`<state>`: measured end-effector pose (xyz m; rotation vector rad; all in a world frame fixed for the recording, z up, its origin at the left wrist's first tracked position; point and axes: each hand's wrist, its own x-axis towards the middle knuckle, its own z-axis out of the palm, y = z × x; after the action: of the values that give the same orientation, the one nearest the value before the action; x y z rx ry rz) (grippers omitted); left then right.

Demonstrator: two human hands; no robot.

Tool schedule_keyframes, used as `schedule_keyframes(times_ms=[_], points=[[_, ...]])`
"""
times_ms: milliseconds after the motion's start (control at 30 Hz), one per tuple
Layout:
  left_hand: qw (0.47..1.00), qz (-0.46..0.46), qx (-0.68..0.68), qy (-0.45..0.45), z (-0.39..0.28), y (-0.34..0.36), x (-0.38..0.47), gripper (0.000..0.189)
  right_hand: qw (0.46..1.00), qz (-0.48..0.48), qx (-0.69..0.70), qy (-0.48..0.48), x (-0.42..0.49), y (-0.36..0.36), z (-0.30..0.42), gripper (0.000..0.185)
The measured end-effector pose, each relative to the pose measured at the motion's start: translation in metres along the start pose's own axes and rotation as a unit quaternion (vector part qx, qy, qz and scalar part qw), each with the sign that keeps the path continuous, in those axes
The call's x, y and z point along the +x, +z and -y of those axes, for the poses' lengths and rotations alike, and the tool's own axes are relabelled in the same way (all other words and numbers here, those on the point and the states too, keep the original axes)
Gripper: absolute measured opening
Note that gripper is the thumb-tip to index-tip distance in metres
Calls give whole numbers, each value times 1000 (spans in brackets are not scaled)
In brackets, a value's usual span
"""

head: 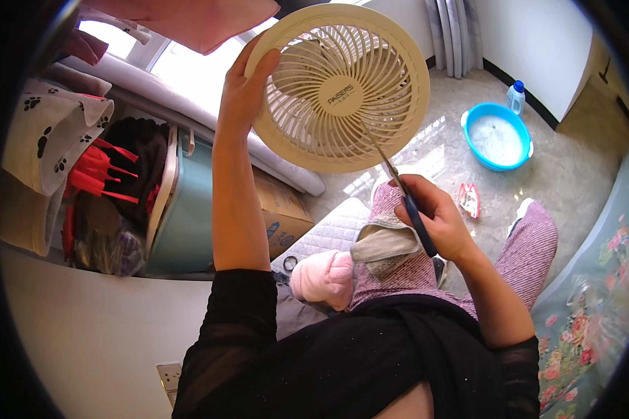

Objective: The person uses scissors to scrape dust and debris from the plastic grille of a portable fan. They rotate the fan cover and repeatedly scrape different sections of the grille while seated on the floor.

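Observation:
My left hand (246,86) grips the left rim of a round cream fan grille (314,162), thumb on the front and fingers behind. Curved slats run out from its central hub, and the brand PAISENS is printed there. My right hand (435,214) holds scissors (418,222) with dark handles. Their narrow metal blades point up at the slats just below the hub; whether the tip passes between them is hard to tell. On my thigh, below the scissors, lies a grey cloth (385,243). A rolled pink towel (322,277) sits beside my leg.
A blue basin (469,137) of foamy water stands on the floor near a blue-capped bottle (515,98). A red-and-white packet (468,200) lies closer. Left are a teal storage bin (186,209) and a cardboard box (280,214); floral fabric (571,335) is at right.

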<state>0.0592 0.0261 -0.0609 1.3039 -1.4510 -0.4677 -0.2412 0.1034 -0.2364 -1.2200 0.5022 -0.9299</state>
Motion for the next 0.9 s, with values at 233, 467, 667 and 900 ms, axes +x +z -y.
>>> schedule_keyframes(times_ms=[233, 467, 667, 900], points=[[1000, -2, -3, -8, -5, 4, -4, 51, 986, -21, -164, -7, -3, -7, 17, 42], [1000, 1, 0, 1, -2, 1, -5, 50, 970, -25, -241, -25, 1, -9, 33, 39], [1000, 11, -10, 23, 2, 0, -2, 48, 966, -7, -257, -37, 11, -16, 32, 41], [1000, 7, -14, 21, 2, 0, -3, 47, 969, 43, -245, -8, 25, -23, 44, 46]])
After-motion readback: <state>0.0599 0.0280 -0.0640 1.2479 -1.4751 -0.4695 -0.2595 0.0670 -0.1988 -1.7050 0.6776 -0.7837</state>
